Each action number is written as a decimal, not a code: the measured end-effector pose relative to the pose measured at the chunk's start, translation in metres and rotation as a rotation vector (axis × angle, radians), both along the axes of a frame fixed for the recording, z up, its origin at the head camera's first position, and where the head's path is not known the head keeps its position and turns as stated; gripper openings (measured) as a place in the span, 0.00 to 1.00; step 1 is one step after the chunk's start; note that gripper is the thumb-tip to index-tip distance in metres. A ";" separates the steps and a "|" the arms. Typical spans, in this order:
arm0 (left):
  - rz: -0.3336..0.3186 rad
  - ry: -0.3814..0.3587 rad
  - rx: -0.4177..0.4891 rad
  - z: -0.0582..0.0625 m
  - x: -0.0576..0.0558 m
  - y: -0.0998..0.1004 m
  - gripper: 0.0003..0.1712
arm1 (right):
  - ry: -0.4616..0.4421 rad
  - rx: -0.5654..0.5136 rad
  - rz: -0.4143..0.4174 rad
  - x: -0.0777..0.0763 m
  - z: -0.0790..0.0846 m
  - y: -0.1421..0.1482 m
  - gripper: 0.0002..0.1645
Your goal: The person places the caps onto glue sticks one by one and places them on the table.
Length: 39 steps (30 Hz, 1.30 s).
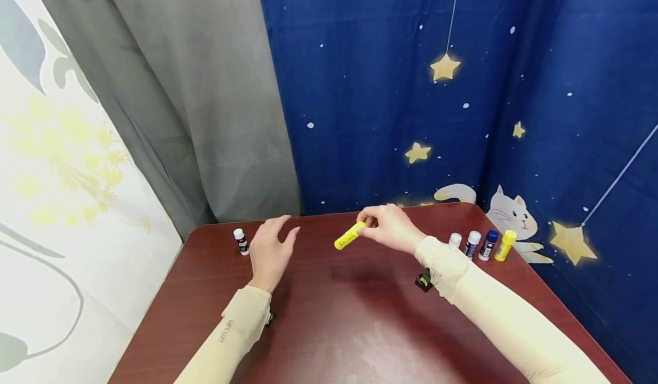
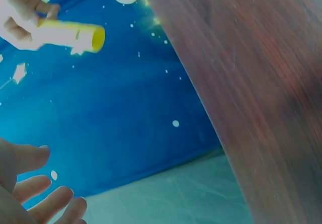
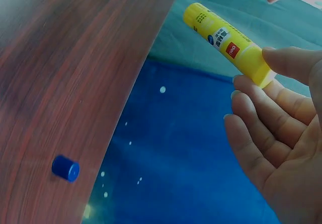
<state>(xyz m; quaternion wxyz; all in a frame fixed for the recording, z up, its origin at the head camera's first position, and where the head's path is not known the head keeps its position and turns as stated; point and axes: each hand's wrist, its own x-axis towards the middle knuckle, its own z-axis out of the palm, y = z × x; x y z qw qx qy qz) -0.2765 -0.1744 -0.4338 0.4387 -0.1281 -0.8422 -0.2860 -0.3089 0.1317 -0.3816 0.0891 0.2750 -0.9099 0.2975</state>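
Observation:
A yellow glue stick (image 1: 349, 235) is held up above the table, tilted, between the thumb and fingers of my right hand (image 1: 393, 228). In the right wrist view, that hand (image 3: 287, 118) pinches one end of the glue stick (image 3: 226, 40), and the printed label shows. My left hand (image 1: 269, 252) hovers over the table's left side, fingers spread and nothing in it. Just beyond it stands a small white-capped glue stick (image 1: 241, 241) with a dark label. The left wrist view has the loosely spread left fingers (image 2: 53, 201) at its lower corner.
On the right side of the dark red table (image 1: 370, 338) several upright sticks make a row, among them a blue-capped one (image 1: 488, 244) and a yellow one (image 1: 506, 245). My right forearm partly covers this row. A blue cap (image 3: 65, 168) shows on the table. Curtains (image 1: 360, 98) hang behind.

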 end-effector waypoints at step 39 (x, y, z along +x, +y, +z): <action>0.313 -0.374 0.529 -0.040 -0.041 -0.086 0.31 | 0.045 0.358 -0.100 -0.001 -0.010 0.100 0.09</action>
